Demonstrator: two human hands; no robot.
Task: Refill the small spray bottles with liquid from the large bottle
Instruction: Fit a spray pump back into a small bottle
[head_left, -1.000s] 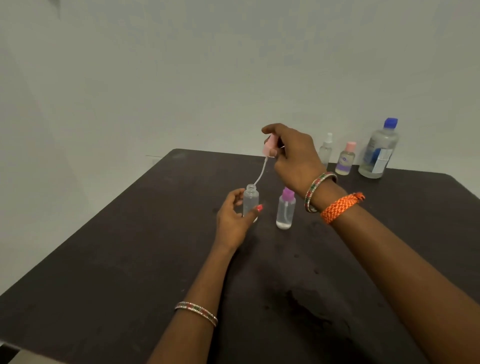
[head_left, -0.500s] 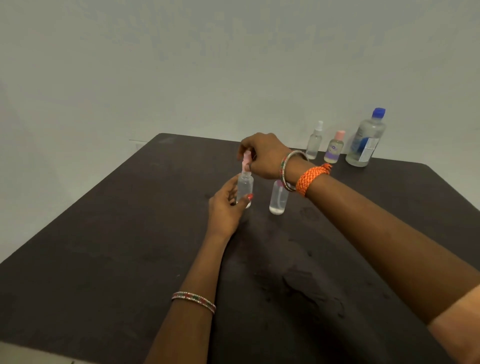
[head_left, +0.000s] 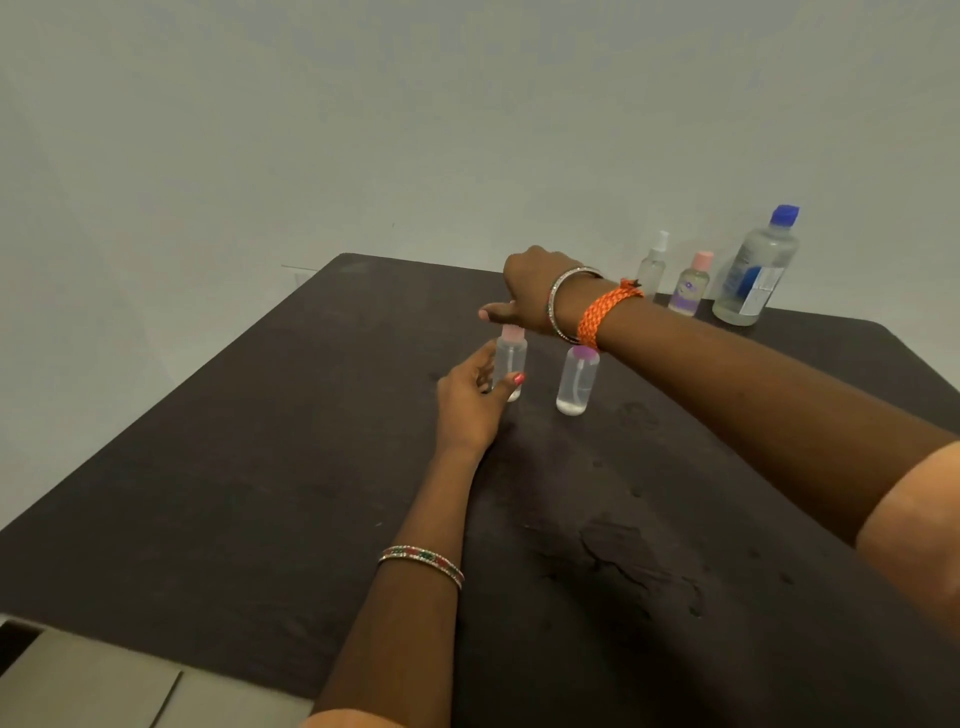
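- I count four small bottles and one large bottle (head_left: 753, 270) on the table (head_left: 260, 467).
- My left hand (head_left: 470, 400) grips the pink-capped spray bottle (head_left: 510, 358) mid-table.
- My right hand (head_left: 524, 296) hovers above its cap, fingers curled; grip hidden, so I cannot tell.
- The purple-capped spray bottle (head_left: 576, 382) stands just beside.
- The other bottles line the far edge.

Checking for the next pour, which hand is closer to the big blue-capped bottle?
Right. The right hand is over the pink-topped spray bottle, its arm reaching past the large bottle; the left hand holds that spray bottle, farther away.
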